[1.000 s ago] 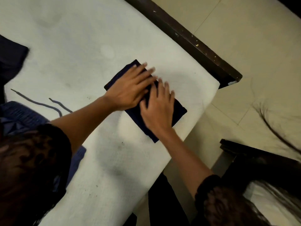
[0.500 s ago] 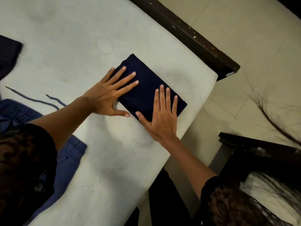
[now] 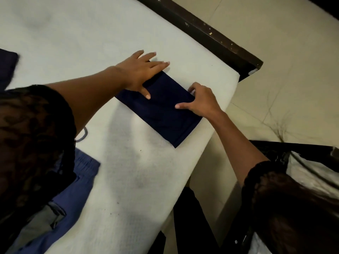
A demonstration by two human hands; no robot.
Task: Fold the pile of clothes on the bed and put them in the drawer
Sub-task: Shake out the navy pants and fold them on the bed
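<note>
Our left arm hides one corner of the folded navy garment (image 3: 161, 114), which lies on the white mattress (image 3: 128, 171) near its right edge, at the centre of the frame. Our left hand (image 3: 141, 70) lies flat on its upper end, fingers straight and spread. Our right hand (image 3: 200, 101) pinches its right edge, thumb on top and fingers curled over, with their tips hidden. A pale patch beside them is too small to read. Blue shorts (image 3: 80, 180) at lower left sit partly under our sleeve (image 3: 36, 134). A dark cloth (image 3: 7, 66) is cut off at the left edge.
</note>
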